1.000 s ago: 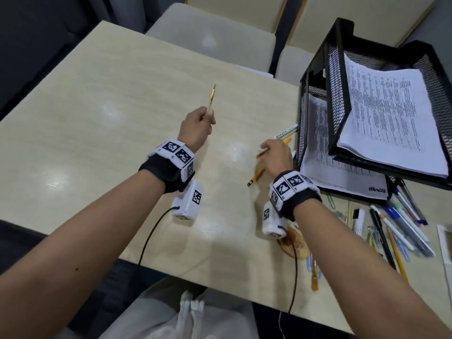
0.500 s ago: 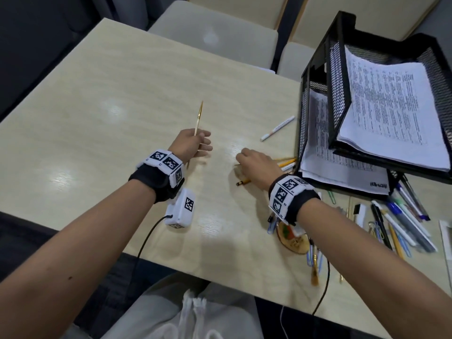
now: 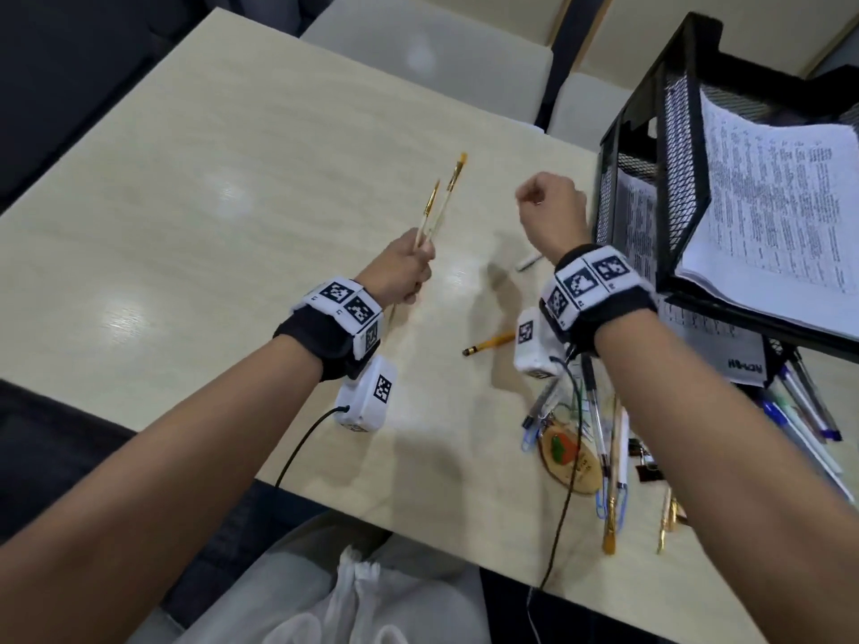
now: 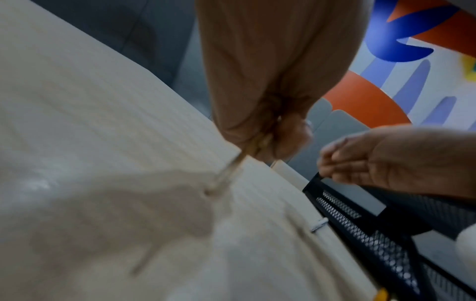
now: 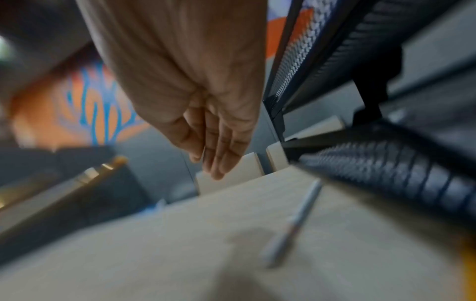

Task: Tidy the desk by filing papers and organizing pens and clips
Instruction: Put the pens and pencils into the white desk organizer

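While the left hand (image 3: 403,271) keeps its grip curled round the lower shafts of two thin paintbrushes (image 3: 441,197), their bristle ends stand well above the fist and fan slightly apart, and the handle tails poke out below it toward the tabletop (image 3: 232,202); bunching them in one fist looks like a way to gather long, thin things so they can go off together. The right hand (image 3: 551,211) hovers in the air to the right of that grip, apart from it and just beside the black mesh file tray (image 3: 688,146); its fingers lie straight and relaxed in the right wrist view and it carries nothing, which I judge leaves it free for the next pick. Beneath it on the tabletop lie a white marker (image 3: 529,262) and a yellow pencil (image 3: 488,343), and nearer the body a loose heap of pens and clips (image 3: 599,439) waits unsorted. Printed papers (image 3: 771,216) already sit in the tray's tiers, so the filing seems largely done and the pens remain.
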